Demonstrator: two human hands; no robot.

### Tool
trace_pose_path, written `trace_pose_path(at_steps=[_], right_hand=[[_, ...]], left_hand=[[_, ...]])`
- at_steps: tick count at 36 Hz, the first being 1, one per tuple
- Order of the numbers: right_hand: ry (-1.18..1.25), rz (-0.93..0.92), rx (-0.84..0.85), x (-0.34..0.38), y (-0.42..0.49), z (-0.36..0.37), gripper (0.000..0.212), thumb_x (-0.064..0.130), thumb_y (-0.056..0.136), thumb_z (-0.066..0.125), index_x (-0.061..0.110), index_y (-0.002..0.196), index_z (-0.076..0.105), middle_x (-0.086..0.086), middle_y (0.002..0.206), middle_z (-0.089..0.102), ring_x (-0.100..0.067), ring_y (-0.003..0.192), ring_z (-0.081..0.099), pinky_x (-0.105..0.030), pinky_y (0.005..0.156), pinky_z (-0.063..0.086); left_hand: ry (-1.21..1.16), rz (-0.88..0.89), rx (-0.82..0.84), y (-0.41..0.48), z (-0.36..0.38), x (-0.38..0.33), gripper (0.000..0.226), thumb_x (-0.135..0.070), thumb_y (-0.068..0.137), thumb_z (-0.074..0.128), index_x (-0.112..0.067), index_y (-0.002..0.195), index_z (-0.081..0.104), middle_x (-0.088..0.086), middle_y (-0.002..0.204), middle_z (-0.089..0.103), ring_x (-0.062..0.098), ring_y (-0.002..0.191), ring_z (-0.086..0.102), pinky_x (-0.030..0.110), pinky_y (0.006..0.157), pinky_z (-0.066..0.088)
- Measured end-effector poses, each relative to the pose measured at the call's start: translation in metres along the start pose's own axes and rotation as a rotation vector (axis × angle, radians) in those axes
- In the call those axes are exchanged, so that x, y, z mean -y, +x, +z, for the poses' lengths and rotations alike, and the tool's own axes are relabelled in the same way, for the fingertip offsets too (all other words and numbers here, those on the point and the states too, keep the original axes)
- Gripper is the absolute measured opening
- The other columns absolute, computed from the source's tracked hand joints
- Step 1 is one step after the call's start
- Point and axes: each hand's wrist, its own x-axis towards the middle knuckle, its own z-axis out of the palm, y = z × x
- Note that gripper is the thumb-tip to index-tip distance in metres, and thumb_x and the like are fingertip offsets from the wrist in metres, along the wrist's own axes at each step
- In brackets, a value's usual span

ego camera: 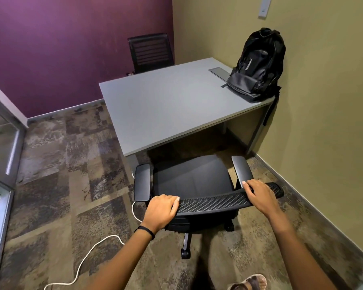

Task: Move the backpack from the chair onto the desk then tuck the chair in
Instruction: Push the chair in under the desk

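A black backpack (258, 63) stands upright on the far right corner of the grey desk (166, 105), leaning against the olive wall. The black office chair (193, 178) stands just in front of the desk's near edge, its seat empty and its front edge slightly under the desktop. My left hand (161, 210) grips the left end of the chair's mesh backrest top. My right hand (258, 195) grips the right end of the same backrest.
A second black chair (150, 52) stands behind the desk by the purple wall. A white cable (88, 256) runs across the patterned carpet at my left. A glass partition (0, 155) is on the left, the olive wall close on the right. My sandalled foot (249, 283) is below.
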Motion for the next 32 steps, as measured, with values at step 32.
trace_pose_path(at_steps=[32], right_hand=[[-0.053,0.050,-0.171,0.016,-0.013,0.013,0.031,0.027,0.094,0.048,0.021,0.063,0.043,0.006,0.063,0.047,-0.012,0.060,0.043,-0.022,0.053,0.024]], left_hand=[[0.001,0.064,0.008,0.015,-0.011,0.006,0.068,-0.055,0.090,0.009,-0.021,0.091,0.069,0.002,0.087,0.075,0.019,0.079,0.067,0.034,0.072,0.056]])
